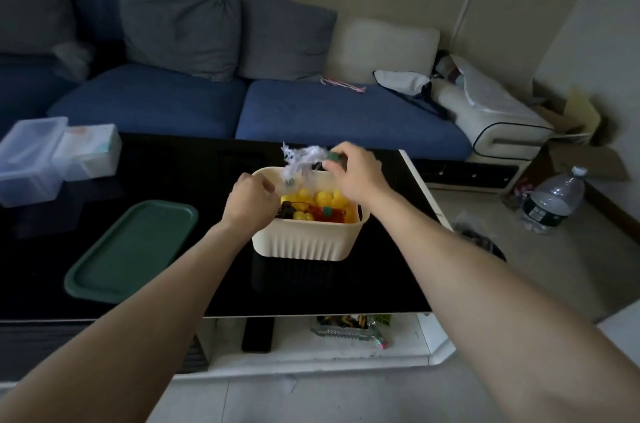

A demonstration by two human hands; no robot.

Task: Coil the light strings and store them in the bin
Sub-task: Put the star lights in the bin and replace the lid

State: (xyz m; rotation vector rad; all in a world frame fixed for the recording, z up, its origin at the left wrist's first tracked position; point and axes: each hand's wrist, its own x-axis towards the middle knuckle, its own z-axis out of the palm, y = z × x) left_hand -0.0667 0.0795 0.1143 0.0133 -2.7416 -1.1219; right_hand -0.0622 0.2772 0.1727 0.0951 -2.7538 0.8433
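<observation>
L hand (250, 197) pinches white string (300, 159) over bin (304, 242) | R hand (353, 173) grips its green box | bin near table's R edge | tip: keep coil tight, lower both ends together w/o snagging rim

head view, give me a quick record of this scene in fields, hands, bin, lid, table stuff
left hand: fingers curled, pinching the low end of the white light string at the bin's left rim
right hand: holds the string's upper end with a small green box, above the bin's far rim
bin: cream, ribbed, open, on the black table
bin contents: yellow bulbs, a red piece
lid: green, flat on the table, left of the bin
far left: clear box
</observation>
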